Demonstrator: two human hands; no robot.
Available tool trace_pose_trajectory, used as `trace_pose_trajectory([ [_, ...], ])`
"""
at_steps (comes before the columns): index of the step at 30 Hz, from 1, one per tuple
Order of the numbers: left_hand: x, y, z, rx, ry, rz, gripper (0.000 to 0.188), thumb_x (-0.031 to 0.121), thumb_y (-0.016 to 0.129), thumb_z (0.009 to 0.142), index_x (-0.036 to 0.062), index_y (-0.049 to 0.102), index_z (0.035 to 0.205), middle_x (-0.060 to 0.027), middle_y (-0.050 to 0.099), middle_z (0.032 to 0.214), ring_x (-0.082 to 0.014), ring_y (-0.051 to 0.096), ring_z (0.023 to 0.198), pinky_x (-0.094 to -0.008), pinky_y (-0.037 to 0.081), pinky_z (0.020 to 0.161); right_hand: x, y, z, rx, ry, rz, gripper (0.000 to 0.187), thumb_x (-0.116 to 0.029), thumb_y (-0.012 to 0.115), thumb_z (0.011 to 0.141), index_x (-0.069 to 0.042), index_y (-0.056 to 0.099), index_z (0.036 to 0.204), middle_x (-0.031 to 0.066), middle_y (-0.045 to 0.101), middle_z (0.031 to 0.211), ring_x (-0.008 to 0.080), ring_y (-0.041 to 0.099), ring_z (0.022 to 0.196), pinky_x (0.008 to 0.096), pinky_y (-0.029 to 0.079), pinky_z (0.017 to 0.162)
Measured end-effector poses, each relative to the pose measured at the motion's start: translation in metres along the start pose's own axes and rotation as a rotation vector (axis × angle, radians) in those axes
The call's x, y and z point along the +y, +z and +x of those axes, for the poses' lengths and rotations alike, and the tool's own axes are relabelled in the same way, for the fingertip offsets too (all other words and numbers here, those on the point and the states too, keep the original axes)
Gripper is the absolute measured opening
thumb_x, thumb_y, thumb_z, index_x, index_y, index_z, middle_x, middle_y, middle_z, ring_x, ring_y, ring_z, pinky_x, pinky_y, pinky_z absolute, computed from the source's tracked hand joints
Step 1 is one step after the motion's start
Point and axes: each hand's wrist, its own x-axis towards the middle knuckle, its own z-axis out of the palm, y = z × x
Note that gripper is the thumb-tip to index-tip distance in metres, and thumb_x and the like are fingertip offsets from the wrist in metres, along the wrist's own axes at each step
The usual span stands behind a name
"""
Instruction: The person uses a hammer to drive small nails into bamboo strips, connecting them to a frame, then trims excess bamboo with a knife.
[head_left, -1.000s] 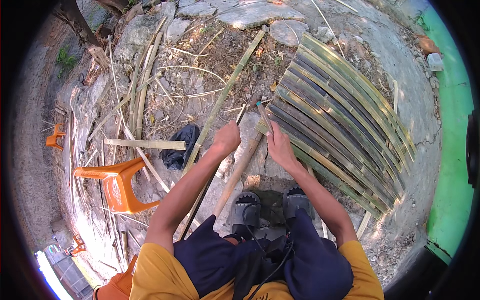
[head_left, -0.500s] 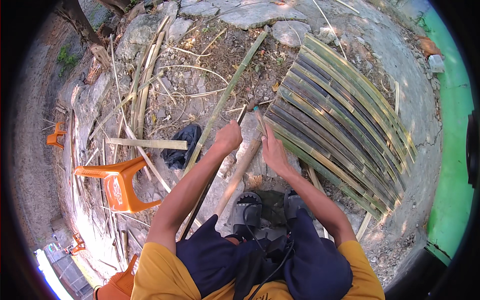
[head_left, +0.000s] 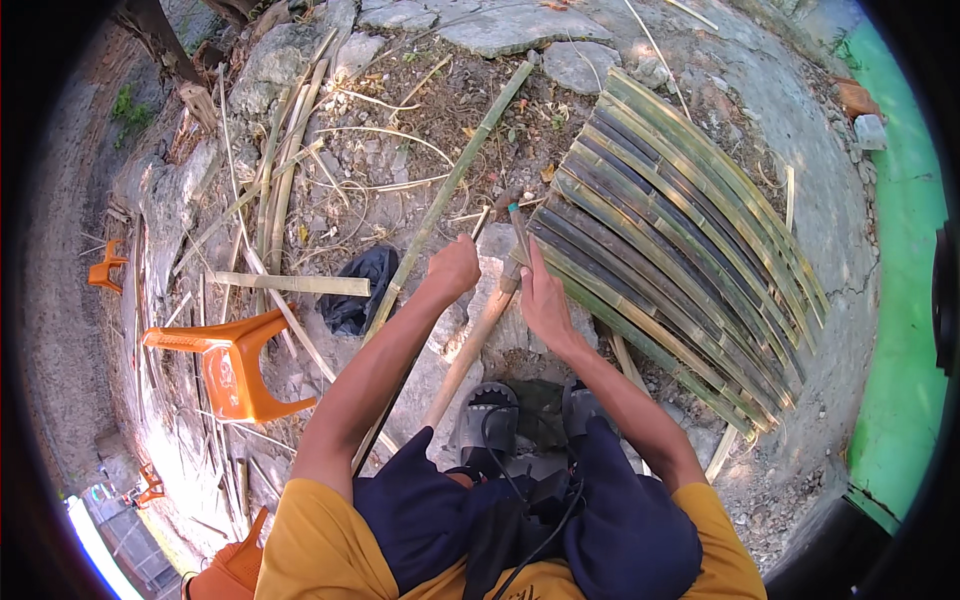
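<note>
I squat over a stone with both hands in front of my sandalled feet (head_left: 490, 420). My left hand (head_left: 455, 268) is a closed fist on a thin bamboo sliver (head_left: 481, 221) that sticks up from it. My right hand (head_left: 545, 300), just to its right, grips a narrow bamboo strip (head_left: 519, 232) with a greenish tip. A pale wooden stick (head_left: 462, 360) slants from under the right hand down toward my left foot. The edge of a mat of split bamboo slats (head_left: 680, 240) lies right beside the right hand.
A long green bamboo pole (head_left: 450, 185) runs diagonally under my left forearm. A black cloth (head_left: 362, 290) and a flat bamboo slat (head_left: 290, 284) lie to the left, beside an orange plastic stool (head_left: 235, 362). Loose bamboo scraps and stones cover the ground; a green wall (head_left: 905, 300) is at right.
My right hand has left the mat's edge, shifted left toward the left hand, and closed on the narrow strip. The left hand has risen slightly.
</note>
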Motion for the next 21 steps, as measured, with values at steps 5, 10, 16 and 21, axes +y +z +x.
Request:
trace_pose_trajectory([
  [5,-0.001,-0.003,-0.001,0.011,-0.028,-0.04,0.036,0.01,0.059,0.091,-0.0103,0.056,0.121,-0.0294,0.072,0.11,-0.044,0.072,0.102,-0.0525,0.057,0.09,-0.018,-0.001,0.007,0.129,-0.081,0.014,0.062,-0.008,0.049,0.103,-0.001,0.025,0.16,0.0327,0.064,0.077,0.0512,0.064,0.071,0.0569,0.045,0.066],
  [10,0.001,-0.023,-0.004,-0.192,-0.034,-0.269,0.039,0.013,0.058,0.095,-0.0206,0.056,0.115,-0.0326,0.072,0.094,-0.0421,0.075,0.077,-0.0483,0.061,0.067,0.008,0.002,0.001,0.08,-0.011,0.031,0.061,-0.009,0.049,0.104,-0.002,0.027,0.16,0.031,0.062,0.076,0.048,0.063,0.068,0.0538,0.046,0.067],
  [16,-0.031,-0.028,-0.011,-0.225,0.213,-0.194,0.045,0.024,0.041,0.107,-0.0208,0.049,0.103,-0.0351,0.066,0.081,-0.0389,0.07,0.055,-0.0472,0.057,0.049,0.013,0.004,-0.009,0.044,-0.008,0.043,0.058,-0.013,0.048,0.104,0.0,0.031,0.158,0.03,0.061,0.074,0.043,0.063,0.064,0.0506,0.047,0.065],
  [21,-0.039,-0.044,-0.027,-0.245,0.112,-0.166,0.043,0.019,0.038,0.107,-0.022,0.05,0.103,-0.0354,0.066,0.085,-0.0381,0.071,0.058,-0.0456,0.057,0.047,0.017,0.002,-0.011,0.082,-0.079,0.055,0.058,-0.013,0.047,0.104,0.0,0.031,0.158,0.0311,0.062,0.077,0.0433,0.064,0.065,0.0502,0.047,0.066],
])
